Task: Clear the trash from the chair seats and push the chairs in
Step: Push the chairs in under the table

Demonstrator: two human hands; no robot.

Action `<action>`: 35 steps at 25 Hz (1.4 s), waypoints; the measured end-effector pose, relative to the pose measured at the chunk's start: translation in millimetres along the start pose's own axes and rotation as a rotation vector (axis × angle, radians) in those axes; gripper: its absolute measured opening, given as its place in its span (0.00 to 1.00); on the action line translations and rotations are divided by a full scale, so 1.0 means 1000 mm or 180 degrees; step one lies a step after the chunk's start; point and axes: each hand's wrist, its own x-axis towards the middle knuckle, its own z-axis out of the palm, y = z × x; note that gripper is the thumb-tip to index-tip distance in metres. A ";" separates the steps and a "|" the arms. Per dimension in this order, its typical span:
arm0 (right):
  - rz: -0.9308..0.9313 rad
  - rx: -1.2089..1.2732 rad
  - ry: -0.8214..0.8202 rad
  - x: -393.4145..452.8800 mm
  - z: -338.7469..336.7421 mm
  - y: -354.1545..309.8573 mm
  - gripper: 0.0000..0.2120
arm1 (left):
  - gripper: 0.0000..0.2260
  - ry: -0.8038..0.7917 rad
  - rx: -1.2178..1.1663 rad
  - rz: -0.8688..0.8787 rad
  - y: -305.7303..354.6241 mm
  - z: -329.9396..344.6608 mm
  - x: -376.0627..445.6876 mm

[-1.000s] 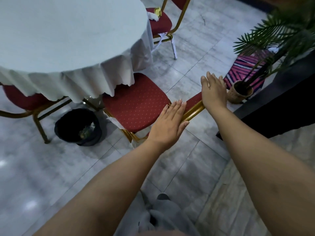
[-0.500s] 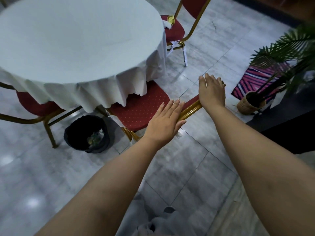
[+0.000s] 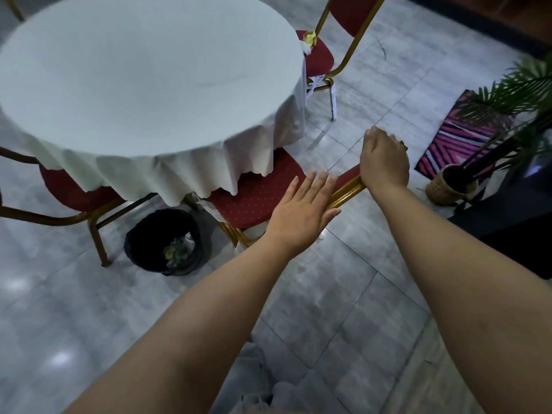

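A red chair with a gold frame (image 3: 257,192) stands right in front of me, its seat partly under the white tablecloth of the round table (image 3: 143,85). My left hand (image 3: 301,213) lies flat with straight fingers against the top of the chair's backrest. My right hand (image 3: 383,159) rests on the backrest's other end, fingers curled over its far edge. A second red chair (image 3: 321,56) at the far side carries yellow and white crumpled trash (image 3: 309,40) on its seat.
A black bin (image 3: 167,242) with trash inside stands on the floor left of the near chair. A third red chair (image 3: 68,195) sits at the left. A potted palm in a woven basket (image 3: 448,186) and a pink striped mat (image 3: 466,135) lie to the right.
The near chair has slid further under the tablecloth, with both hands moving forward on its backrest. My right hand's fingers now bend over the backrest's edge.
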 end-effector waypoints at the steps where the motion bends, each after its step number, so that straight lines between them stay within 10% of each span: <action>1: -0.0042 -0.0089 0.0001 0.000 -0.001 -0.001 0.25 | 0.29 -0.0048 -0.0070 -0.0004 -0.001 0.000 0.000; 11: -0.0683 -0.1519 -0.0575 -0.025 0.021 -0.033 0.30 | 0.28 -0.0421 -0.0172 -0.0226 -0.032 -0.003 -0.048; 24: -0.1833 -0.0913 -0.1912 -0.104 0.119 -0.133 0.27 | 0.29 -0.0514 -0.0539 -0.2535 -0.136 -0.022 -0.160; 35: -0.1273 -0.0704 -0.2762 -0.202 0.276 -0.249 0.28 | 0.30 -0.1118 -0.0425 -0.2873 -0.347 -0.029 -0.263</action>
